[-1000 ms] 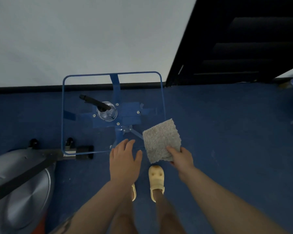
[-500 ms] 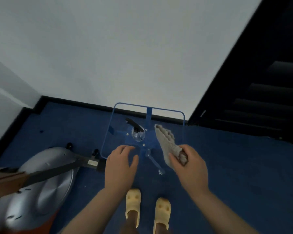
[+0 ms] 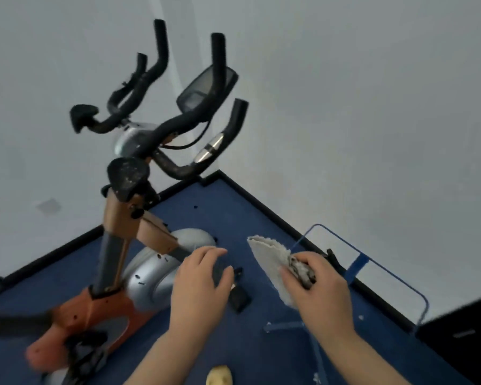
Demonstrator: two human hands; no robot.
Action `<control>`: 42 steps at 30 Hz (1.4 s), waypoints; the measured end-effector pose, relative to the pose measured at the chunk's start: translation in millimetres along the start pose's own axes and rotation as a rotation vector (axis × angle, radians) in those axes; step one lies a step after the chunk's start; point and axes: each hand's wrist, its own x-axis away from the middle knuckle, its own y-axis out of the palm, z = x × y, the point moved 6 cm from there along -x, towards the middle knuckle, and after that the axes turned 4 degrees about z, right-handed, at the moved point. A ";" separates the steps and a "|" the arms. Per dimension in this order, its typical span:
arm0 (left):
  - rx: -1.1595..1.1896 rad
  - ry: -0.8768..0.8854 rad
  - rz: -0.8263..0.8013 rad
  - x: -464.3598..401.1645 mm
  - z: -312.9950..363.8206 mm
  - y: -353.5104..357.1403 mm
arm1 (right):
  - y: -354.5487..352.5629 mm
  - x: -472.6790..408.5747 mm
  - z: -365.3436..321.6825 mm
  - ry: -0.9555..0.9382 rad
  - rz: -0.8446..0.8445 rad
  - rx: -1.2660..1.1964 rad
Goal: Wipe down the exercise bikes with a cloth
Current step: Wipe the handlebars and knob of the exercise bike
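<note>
An orange and silver exercise bike (image 3: 122, 273) stands at the left, its black handlebars (image 3: 161, 112) and console screen (image 3: 206, 87) rising toward the white wall. My right hand (image 3: 317, 295) grips a folded grey cloth (image 3: 270, 259), held in the air to the right of the bike's silver flywheel cover (image 3: 156, 268). My left hand (image 3: 200, 287) hovers with relaxed fingers beside the flywheel cover and holds nothing.
A blue metal frame (image 3: 372, 268) stands at the right by the wall. Blue carpet (image 3: 247, 212) covers the floor up to the room corner. A dark doorway or cabinet (image 3: 461, 329) is at the far right. One yellow slipper (image 3: 220, 377) shows at the bottom.
The view has swung left and up from the blue frame to the exercise bike. The cloth went from hanging flat to folded in my right hand. Both hands stay in front of me.
</note>
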 end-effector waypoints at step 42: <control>0.364 0.013 0.133 -187.2 -160.2 -138.5 | 219.7 -127.0 -211.1 -0.313 -0.063 0.192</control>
